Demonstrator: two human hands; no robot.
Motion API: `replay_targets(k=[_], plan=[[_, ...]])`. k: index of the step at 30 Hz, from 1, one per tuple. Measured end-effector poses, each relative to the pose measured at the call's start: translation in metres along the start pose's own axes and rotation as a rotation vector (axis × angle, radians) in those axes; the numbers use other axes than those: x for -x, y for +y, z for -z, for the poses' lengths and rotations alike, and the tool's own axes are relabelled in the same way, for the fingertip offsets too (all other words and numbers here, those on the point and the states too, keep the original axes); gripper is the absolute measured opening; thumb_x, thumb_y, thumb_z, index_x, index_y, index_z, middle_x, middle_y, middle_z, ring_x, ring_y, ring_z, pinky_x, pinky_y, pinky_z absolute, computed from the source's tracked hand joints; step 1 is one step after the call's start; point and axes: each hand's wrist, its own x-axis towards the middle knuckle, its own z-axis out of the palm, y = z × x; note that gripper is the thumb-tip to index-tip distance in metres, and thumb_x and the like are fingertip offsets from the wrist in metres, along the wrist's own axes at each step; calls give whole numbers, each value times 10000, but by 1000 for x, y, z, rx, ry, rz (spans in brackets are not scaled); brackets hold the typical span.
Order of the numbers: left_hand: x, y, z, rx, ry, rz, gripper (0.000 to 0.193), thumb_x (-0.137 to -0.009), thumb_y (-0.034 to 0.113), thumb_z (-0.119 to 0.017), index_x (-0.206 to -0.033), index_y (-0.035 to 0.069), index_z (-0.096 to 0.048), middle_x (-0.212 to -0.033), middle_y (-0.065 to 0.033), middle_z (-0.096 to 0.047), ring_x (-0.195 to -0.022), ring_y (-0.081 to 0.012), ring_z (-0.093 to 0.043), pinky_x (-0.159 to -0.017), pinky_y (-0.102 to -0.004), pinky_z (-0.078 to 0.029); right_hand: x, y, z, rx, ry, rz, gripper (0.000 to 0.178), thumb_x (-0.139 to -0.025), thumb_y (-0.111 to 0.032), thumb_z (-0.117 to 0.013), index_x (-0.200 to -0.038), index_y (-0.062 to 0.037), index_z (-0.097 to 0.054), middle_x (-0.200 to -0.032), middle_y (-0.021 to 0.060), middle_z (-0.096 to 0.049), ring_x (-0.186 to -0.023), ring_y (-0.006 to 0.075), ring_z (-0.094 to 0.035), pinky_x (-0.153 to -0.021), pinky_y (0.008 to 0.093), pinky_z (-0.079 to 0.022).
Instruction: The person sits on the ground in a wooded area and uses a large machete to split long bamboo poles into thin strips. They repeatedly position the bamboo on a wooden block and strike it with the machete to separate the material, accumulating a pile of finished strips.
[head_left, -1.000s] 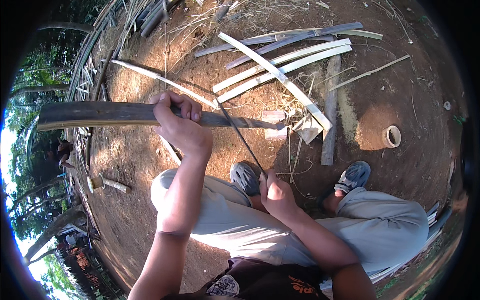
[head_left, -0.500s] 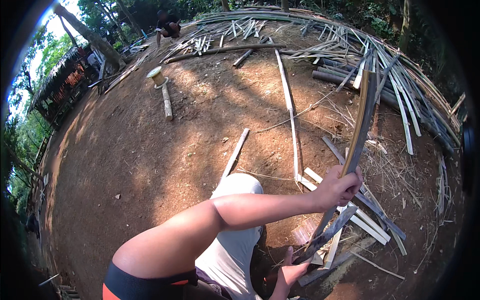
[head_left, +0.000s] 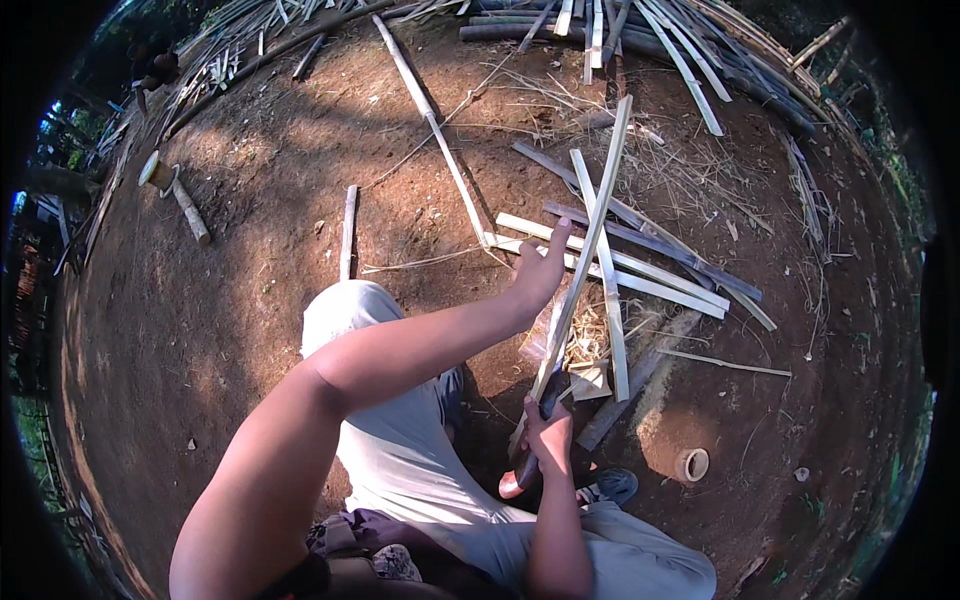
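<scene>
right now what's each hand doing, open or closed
Left hand: gripping the long bamboo strip, fingers partly spread.
Right hand: closed on the dark handle of a blade set against the strip.

Single head-worn fisheye, steeply downward, close over lap, forearms and dirt ground [head_left: 200,300].

We are in an outdoor bamboo-working yard. Bare earth ground [head_left: 250,260] lies underfoot. Split bamboo strips [head_left: 640,270] and poles [head_left: 600,25] lie scattered, trees at the edge.
</scene>
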Motion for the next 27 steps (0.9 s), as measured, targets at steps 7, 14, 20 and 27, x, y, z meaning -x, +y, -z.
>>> replay_targets(k=[7, 14, 20, 27], plan=[[74, -90, -23, -453, -184, 356, 841, -888, 536, -572, -1425, -37, -270, -1415, -283, -428, -1221, -383, -552, -1026, -451, -453, -4, 2, 7, -469, -159, -191, 184, -941, -184, -667, -888, -103, -510, -616, -38, -398, -479, 83, -390, -442, 266, -350], [77, -145, -44, -725, -486, 217, 664, -910, 574, -541, -1237, -3, -499, -1094, -189, -646, -948, -319, -668, -826, -460, -553, -25, 35, 21, -649, -119, -201, 74, -995, -162, -540, -955, -107, -510, -681, -31, -426, -524, 64, -402, -452, 251, -364], [86, -124, -38, -342, -564, 385, 600, -910, 574, -534, -1121, 14, -573, -965, -142, -676, -799, -287, -683, -719, -439, -573, -12, 13, 24, -749, -57, -181, 166, -1003, -178, -511, -852, -117, -481, -658, -43, -372, -530, 59, -376, -470, 245, -361], [100, -86, -21, -262, -674, 384, 587, -912, 609, -502, -777, 67, -686, -657, -21, -665, -459, -162, -622, -421, -337, -547, -11, -6, 54, -901, -147, -146, 261, -1041, -211, -444, -793, -138, -473, -622, -68, -354, -483, 37, -330, -460, 237, -376]])
